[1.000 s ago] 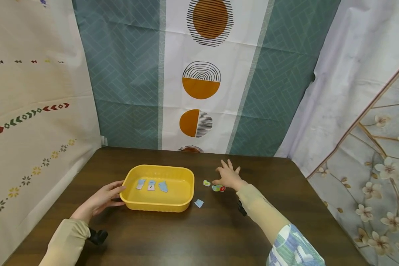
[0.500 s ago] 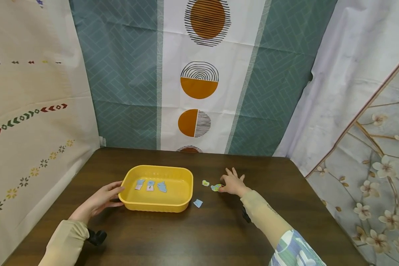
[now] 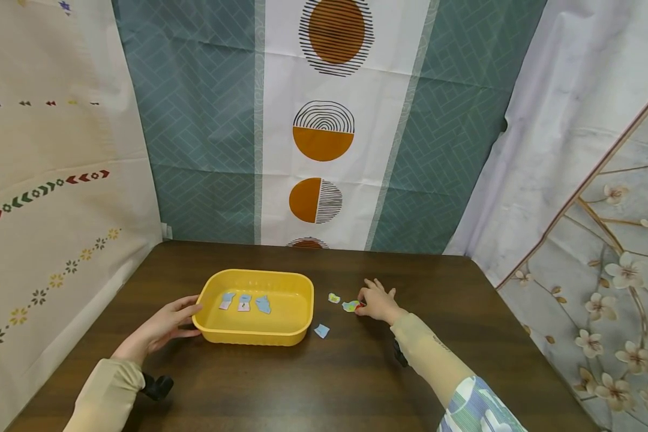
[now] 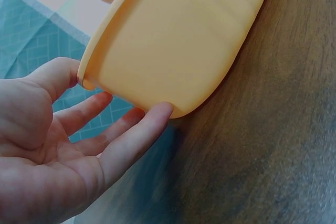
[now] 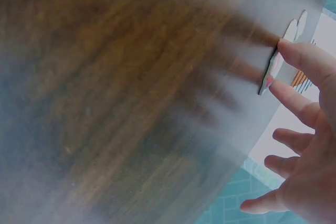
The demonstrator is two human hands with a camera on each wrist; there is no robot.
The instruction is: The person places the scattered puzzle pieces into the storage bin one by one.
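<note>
My left hand [image 3: 164,324] grips the left end of a yellow plastic tray [image 3: 254,338], thumb at the rim and fingers against its outer wall, as the left wrist view shows up close. Inside the tray lie a pale blue and pink piece [image 3: 226,301], a similar piece [image 3: 243,303] with a small mark, and a plain blue piece [image 3: 263,305]. To the right of the tray, my right hand [image 3: 379,302] pinches a flat green, blue and red cut-out [image 3: 350,306] by its right end, between thumb and index finger. Its other fingers are spread, seen in the right wrist view.
A small green and white cut-out [image 3: 333,297] lies between the tray and my right hand. Nearer me, a light blue piece [image 3: 321,330] sits close to the tray's right front corner. Curtains [image 3: 210,150] hang behind the dark wooden table [image 3: 270,390].
My right hand has come down and slightly right onto the right end of the cut-out, its fingers drawing together. The left hand and the tray hold still.
</note>
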